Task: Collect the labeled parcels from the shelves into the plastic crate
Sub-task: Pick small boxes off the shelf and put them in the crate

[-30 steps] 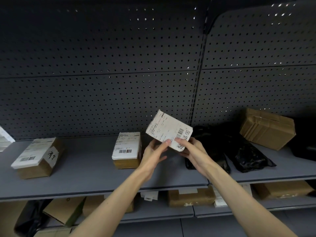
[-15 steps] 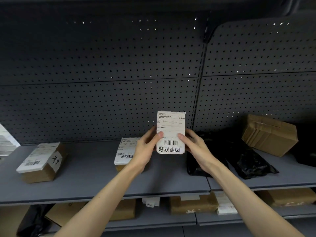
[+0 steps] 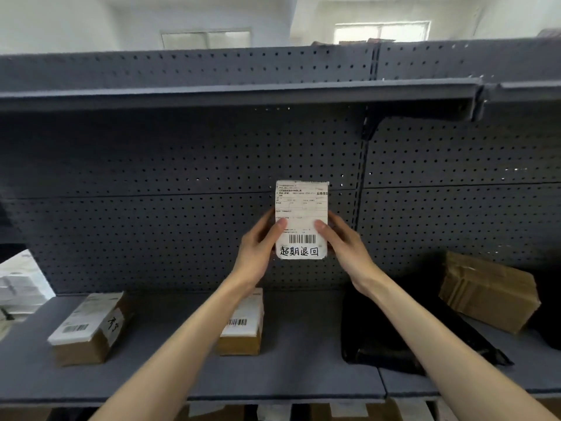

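The left hand (image 3: 258, 247) and right hand (image 3: 346, 243) are gripping one labeled parcel (image 3: 301, 208) upright at centre frame, above the shelf (image 3: 303, 375). A taped box (image 3: 88, 326) at 8 o'clock and a small box (image 3: 246, 328) at 6 o'clock are lying uncollected. The crate is out of view, so the job is looking far from finished.

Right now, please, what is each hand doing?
Left hand: grips the labeled parcel, left edge.
Right hand: grips the same parcel, right edge.

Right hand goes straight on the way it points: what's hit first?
Right hand grips the parcel, fingers aimed up and forward. Past the parcel, probably the pegboard behind; depth is unclear.
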`<state>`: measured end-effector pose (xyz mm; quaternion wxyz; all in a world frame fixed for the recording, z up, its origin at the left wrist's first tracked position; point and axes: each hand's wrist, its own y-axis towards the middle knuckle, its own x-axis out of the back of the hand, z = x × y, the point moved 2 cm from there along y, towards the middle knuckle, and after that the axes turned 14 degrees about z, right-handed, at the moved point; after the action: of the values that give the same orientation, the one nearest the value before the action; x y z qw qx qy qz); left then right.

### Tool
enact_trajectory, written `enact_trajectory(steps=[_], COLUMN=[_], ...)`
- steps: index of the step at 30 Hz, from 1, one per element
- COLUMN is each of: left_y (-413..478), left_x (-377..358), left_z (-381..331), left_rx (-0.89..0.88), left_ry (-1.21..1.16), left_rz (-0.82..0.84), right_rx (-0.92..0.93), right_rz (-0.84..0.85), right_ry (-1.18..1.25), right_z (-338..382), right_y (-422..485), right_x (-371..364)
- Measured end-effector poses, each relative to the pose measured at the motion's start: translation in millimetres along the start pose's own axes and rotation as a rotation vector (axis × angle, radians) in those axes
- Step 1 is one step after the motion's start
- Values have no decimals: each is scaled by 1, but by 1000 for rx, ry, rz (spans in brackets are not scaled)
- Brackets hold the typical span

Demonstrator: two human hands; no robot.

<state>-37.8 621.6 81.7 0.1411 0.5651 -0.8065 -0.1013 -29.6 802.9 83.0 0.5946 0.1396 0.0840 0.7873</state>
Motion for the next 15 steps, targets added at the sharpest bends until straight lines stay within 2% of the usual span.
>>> enact_trajectory(steps=[7, 15], left_y=[7, 15], left_x=[16, 5], left_z=[-40, -37], left_rx=[-126, -130], left_ry=[41, -9], left_rz=[-26, 27], right_rx=[99, 19], right_rz=[56, -10], right_ry=[-42, -129], right_z=[37, 46], right_y=[23, 10], right_x=[-6, 10])
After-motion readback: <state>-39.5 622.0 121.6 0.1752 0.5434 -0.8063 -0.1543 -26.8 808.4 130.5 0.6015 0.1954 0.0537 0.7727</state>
